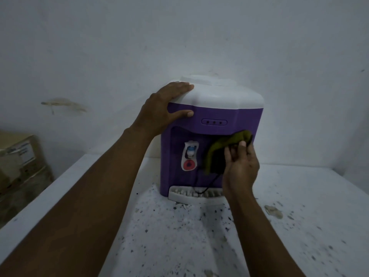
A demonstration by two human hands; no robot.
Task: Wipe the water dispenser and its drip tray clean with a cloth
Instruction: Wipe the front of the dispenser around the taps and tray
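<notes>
A purple water dispenser (237, 116) with a white top stands on a white speckled counter against the wall. My left hand (165, 108) lies flat on its upper left corner, fingers on the white top and thumb on the purple front. My right hand (239, 166) holds a dark olive cloth (223, 148) pressed into the recessed front, covering the right tap area. The left tap (190, 156), white with a blue tip and a red button, is visible. The white slotted drip tray (185, 193) sits at the base, with a thin dark cord lying across it.
The counter (309, 226) is spattered with dark specks and a few chips of debris near the tray and at the right. A cardboard box (18, 156) stands on the floor at the far left. A plain wall rises close behind the dispenser.
</notes>
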